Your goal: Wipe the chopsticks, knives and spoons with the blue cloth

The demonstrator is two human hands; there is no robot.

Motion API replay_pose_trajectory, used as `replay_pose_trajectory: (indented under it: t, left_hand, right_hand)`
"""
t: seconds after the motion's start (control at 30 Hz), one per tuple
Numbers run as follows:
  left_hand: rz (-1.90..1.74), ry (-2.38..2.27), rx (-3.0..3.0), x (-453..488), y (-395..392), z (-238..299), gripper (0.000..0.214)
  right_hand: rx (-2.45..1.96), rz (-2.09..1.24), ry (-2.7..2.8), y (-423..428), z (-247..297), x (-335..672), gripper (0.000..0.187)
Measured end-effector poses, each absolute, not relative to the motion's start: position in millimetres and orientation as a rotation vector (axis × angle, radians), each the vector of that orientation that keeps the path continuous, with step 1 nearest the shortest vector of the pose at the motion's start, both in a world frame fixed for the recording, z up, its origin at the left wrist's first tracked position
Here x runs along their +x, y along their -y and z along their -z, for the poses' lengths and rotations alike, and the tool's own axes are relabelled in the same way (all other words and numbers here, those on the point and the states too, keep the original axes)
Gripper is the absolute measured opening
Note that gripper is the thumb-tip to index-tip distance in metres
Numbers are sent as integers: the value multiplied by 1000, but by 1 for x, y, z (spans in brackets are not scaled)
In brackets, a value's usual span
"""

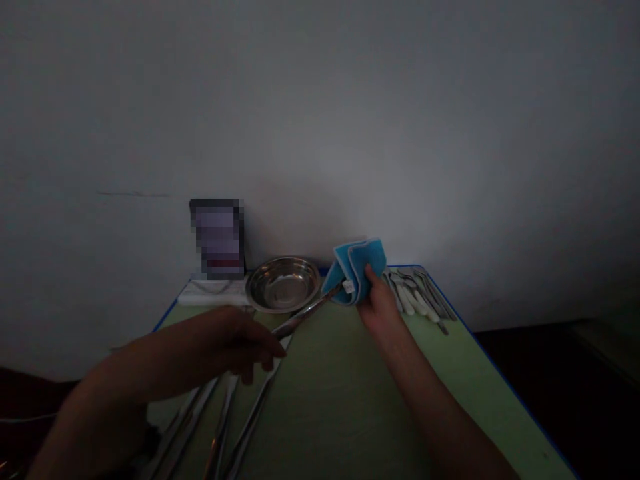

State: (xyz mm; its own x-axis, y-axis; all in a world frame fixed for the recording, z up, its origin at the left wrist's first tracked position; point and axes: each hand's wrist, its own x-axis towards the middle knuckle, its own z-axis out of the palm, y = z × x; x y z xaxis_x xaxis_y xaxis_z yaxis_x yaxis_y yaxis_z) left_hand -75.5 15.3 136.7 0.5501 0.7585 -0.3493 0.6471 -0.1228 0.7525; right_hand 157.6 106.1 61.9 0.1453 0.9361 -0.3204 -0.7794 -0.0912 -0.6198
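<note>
My left hand [245,343] grips one end of a long shiny metal utensil [303,315], which looks like a pair of tongs. Its far end reaches up and right to a folded blue cloth [367,257]. The cloth, with a small white tag, is held by my right hand [377,300], the thumb lying over its front. Folds of the cloth hide the utensil's tip. Below my left hand, several more long metal utensils [250,417] lie side by side, partly covered by my forearm.
A round steel bowl [283,287] stands at the back of the green, blue-edged table [335,413]. Left of it, a blurred-out tablet or phone [217,237] leans upright above a white object [210,293]. Several pieces of cutlery [420,297], some with white handles, lie at the back right. Behind rises a wall.
</note>
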Motion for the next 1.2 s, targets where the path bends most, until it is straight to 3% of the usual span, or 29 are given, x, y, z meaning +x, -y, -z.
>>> replay_pose_trajectory:
  t: [0.17, 0.43, 0.9, 1.2]
  left_hand:
    - [-264, -1208, 1799, -70, -13, -139, 57]
    - [-3, -1350, 1923, -28, -14, -138, 28]
    - [-90, -1395, 2179, -44, -18, -135, 34]
    - [-154, -1415, 2044, -38, -20, -135, 37]
  right_hand:
    - [-849, -1458, 282, -97, -63, 146, 11]
    - [-867, -1483, 327, -94, -62, 141, 11]
    - [-785, -1322, 284, -95, -70, 147, 18]
    - [-771, -1498, 354, -74, -71, 119, 21]
